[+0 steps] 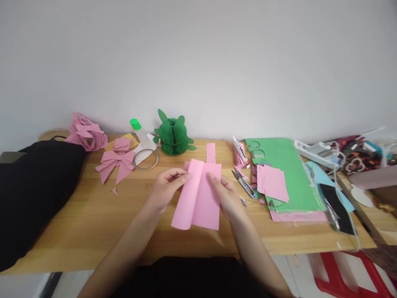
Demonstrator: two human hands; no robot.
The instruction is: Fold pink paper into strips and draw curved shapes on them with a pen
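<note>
Pink paper (207,198) is held between both hands above the wooden table, its left part curled over in a fold. My left hand (169,186) pinches the curled edge near the top, thumb in front. At the right edge of the sheet, my right hand (225,192) grips it with the thumb on the front and fingers behind. A narrow pink strip (211,153) lies just beyond the paper. Blue-handled snips (244,184) rest to the right of my right hand, and a green honeycomb paper ball (173,136) stands behind the hands.
Left on the table (124,231) are a pink bow (117,164), tape ring (145,159), glue bottle (139,131), crumpled pink paper (86,132) and black cloth (37,186). Right are a glue tube (241,152), green sheets (288,165), pink squares (274,183), phone (337,209) and power strip (319,154).
</note>
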